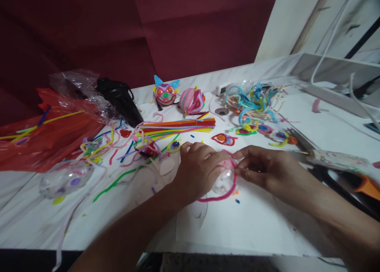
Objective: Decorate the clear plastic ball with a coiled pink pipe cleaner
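Observation:
My left hand (196, 171) is curled over a clear plastic ball (223, 183) with a pale pink coil at its top, steadying it on the white table. A dark pink pipe cleaner (233, 183) curves round the ball's right side, and its loose end bends left below it. At the ball's right edge my right hand (261, 165) pinches this pipe cleaner between thumb and fingers. Just beyond the hands lies an eye shape of coiled pipe cleaner (224, 139) in orange, red and lilac. The ball's left side is hidden by my left hand.
Behind are bundled pipe cleaners (178, 125), two decorated balls (166, 94) (190, 100) and a tangled pile (255, 101). A glue gun (335, 158) and scissors (298, 139) lie right. A clear plastic shell (65, 178), red bag (53, 133) and black holder (120, 99) are left.

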`<state>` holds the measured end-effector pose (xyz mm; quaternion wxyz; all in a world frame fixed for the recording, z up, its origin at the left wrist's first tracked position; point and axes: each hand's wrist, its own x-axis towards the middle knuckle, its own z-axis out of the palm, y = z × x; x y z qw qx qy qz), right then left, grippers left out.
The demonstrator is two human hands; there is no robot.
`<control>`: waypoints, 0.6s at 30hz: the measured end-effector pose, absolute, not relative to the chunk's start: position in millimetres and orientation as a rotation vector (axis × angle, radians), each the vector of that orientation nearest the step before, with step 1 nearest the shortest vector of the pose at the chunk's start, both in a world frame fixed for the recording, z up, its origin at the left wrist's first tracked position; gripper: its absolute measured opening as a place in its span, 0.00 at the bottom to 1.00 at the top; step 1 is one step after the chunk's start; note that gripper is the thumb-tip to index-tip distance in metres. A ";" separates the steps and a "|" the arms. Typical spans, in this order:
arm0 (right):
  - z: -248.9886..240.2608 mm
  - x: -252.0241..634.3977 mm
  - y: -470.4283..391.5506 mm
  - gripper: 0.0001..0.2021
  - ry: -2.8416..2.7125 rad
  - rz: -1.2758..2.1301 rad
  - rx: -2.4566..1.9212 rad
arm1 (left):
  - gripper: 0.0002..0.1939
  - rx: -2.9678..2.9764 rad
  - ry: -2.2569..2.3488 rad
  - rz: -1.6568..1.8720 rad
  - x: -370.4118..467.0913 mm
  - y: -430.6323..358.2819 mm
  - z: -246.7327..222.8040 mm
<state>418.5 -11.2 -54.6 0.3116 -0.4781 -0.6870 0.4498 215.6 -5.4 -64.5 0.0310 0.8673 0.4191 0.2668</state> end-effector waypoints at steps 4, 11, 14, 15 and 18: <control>-49.4 417.3 -13.0 0.14 -1.875 1.164 -1.269 | 0.08 2.684 1.286 0.876 216.0 -4.6 -66.6; -48.7 412.5 -14.9 0.13 -1.958 1.007 -1.294 | 0.08 2.670 1.290 0.856 216.1 -5.0 -65.3; -49.2 410.1 -16.1 0.12 -1.969 0.942 -1.304 | 0.07 2.668 1.272 0.856 216.0 -5.0 -64.3; -48.9 409.2 -16.8 0.11 -1.978 0.894 -1.308 | 0.07 2.667 1.269 0.862 215.9 -5.0 -64.2; -48.1 406.6 -18.8 0.10 -1.997 0.730 -1.310 | 0.06 2.663 1.277 0.864 215.9 -4.9 -64.5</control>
